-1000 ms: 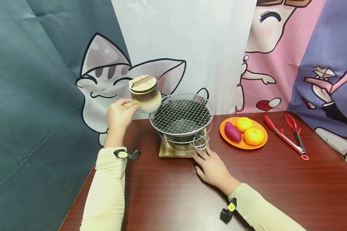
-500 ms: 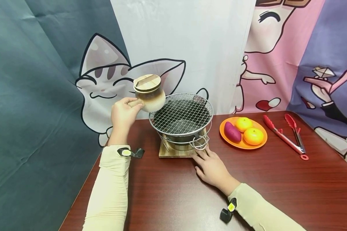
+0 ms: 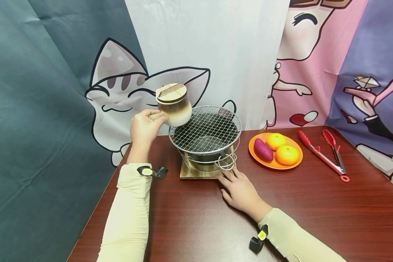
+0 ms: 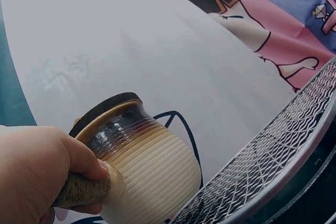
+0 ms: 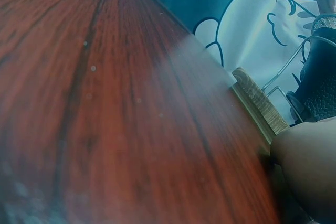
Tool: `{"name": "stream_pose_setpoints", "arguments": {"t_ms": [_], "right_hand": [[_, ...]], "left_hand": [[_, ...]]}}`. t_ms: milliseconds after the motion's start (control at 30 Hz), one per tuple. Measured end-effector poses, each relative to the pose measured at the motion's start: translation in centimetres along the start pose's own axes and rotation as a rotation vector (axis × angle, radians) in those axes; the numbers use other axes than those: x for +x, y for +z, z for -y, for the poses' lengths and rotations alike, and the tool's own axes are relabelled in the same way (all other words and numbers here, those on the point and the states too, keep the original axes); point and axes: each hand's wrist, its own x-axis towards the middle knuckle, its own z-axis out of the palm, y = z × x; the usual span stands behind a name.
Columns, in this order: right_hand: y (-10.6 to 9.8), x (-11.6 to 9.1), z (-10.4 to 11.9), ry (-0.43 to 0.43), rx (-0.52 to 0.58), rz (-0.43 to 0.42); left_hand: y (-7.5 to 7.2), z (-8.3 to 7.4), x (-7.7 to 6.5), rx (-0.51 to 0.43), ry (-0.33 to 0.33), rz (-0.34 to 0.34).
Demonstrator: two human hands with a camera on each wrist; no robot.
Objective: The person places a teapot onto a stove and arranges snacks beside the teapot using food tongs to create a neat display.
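My left hand grips the stubby side handle of a small ceramic teapot, brown at the top and cream ribbed below. A flat wooden lid covers it. The teapot is held up at the left rim of a round wire grill rack, overlapping that rim in the head view. Beneath the rack stands a dark stove bowl on a square wooden board. My right hand rests with outstretched fingers at the board's front right corner.
Right of the grill, an orange plate carries a purple sweet potato and two tangerines. Red-tipped tongs lie spread farther right on the brown table. Printed curtains hang close behind.
My left hand has carried the teapot steadily to the right, bringing it over the grill rack's left edge. The right hand has stayed in place.
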Motion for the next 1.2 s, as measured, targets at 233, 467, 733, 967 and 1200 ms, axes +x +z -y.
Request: {"name": "stream_pose_setpoints", "arguments": {"t_ms": [233, 467, 733, 967, 1200], "right_hand": [[0.0, 0.0, 0.0, 0.006, 0.005, 0.014], [0.2, 0.1, 0.0, 0.005, -0.004, 0.015], [0.2, 0.0, -0.1, 0.004, 0.0, 0.017], [0.1, 0.0, -0.1, 0.0, 0.0, 0.02], [0.0, 0.0, -0.1, -0.007, 0.006, 0.007]], "left_hand": [[0.4, -0.2, 0.1, -0.01, -0.006, 0.007], [0.9, -0.1, 0.0, -0.009, 0.002, 0.012], [1.4, -0.4, -0.1, -0.019, 0.002, 0.016], [1.8, -0.4, -0.2, -0.049, 0.01, 0.021], [2.3, -0.3, -0.3, -0.046, 0.015, 0.019]]}}
